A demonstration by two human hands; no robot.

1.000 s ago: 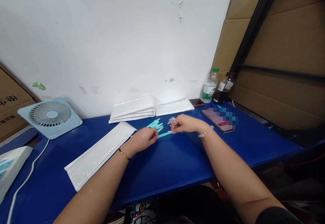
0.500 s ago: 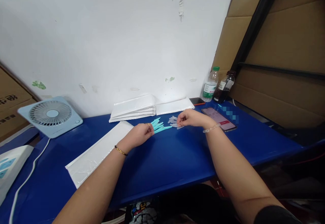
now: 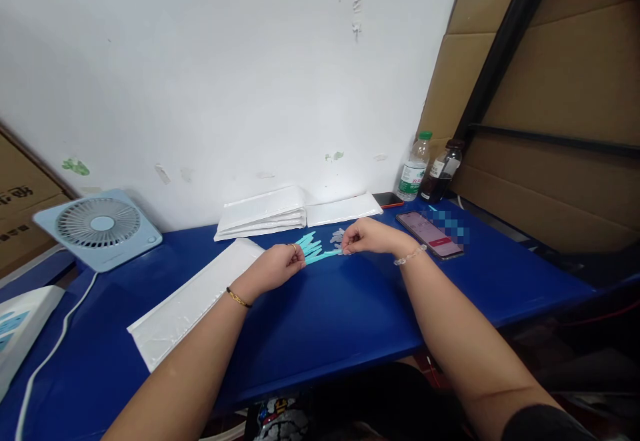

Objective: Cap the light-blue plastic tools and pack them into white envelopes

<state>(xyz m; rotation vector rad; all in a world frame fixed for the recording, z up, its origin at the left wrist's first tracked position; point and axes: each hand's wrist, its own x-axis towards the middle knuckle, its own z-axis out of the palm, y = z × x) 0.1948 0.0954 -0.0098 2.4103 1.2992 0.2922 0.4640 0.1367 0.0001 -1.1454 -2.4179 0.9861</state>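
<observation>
1. Pinching one end of a teal stick point(image 3: 324, 255), the left hand point(image 3: 280, 266) is gripping it between thumb and fingers, low over the worktop point(image 3: 360, 314).
2. Right hand point(image 3: 369, 235) is pinching at the stick's other end. Its fingertips are covering that bit, so I can't tell whether it's holding anything else too.
3. More teal sticks are lying in a loose heap point(image 3: 311, 241) just behind the held one, right by the left hand's fingers.
4. Some clear bits point(image 3: 336, 235) are sitting just beside the right hand's fingers, partly hidden by them.
5. Progress-wise, I'm judging that one stick is getting worked on, while the heap and clear bits are lying loose. So plenty is looking left, but I can't tell if any in the heap are done.
6. White packets are lying about: a stack point(image 3: 263, 213) and a single one point(image 3: 345, 210) by the wall, plus a slanted one point(image 3: 200, 299) that the left forearm is partly crossing. Can't tell what's inside.
7. A phone point(image 3: 425, 232) is lying past the right hand, screen lit.
</observation>
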